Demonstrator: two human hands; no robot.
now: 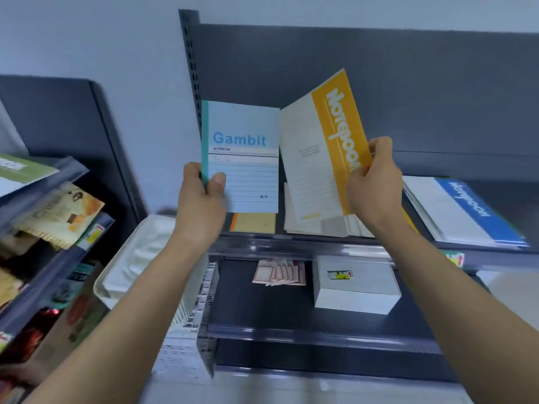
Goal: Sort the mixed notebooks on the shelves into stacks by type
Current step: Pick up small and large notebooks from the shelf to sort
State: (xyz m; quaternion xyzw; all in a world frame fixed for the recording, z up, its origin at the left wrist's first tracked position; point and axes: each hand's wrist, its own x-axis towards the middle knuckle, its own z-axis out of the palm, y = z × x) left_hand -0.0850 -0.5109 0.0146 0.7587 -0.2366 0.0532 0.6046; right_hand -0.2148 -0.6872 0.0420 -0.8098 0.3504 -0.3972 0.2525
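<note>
The blue Gambit notebook (245, 158) is held upright, long axis vertical, cover toward the camera with its title reading level and a teal strip down its left side. Just to its right, the yellow notebook (315, 147) also stands on end but is tilted, its top edge slanting up to the right. The word "Notebook" runs down its yellow band, and the rest of the cover is cream with faint ruled lines. The two covers nearly meet at their upper corners. Both are in the air over the front edge of the upper shelf (320, 243).

The left hand (201, 199) grips the Gambit notebook at its lower left corner, thumb on the cover and fingers behind. The right hand (373, 182) pinches the lower right edge of the yellow notebook.

On the upper shelf behind them lie a tan notebook (256, 223) with an orange spine, a cream stack (332, 228), and toward the right end a blue-banded stack (455, 211). The held notebooks partly hide the first two.

On the lower shelf (262, 316) sit fanned pink-edged labels (278, 275) and a white box (355, 287). A white bin (137, 258) stands left of the shelves. Further left, a second rack (43, 269) carries a green notebook (26, 167) and a picture-covered spiral notebook (61, 211).
</note>
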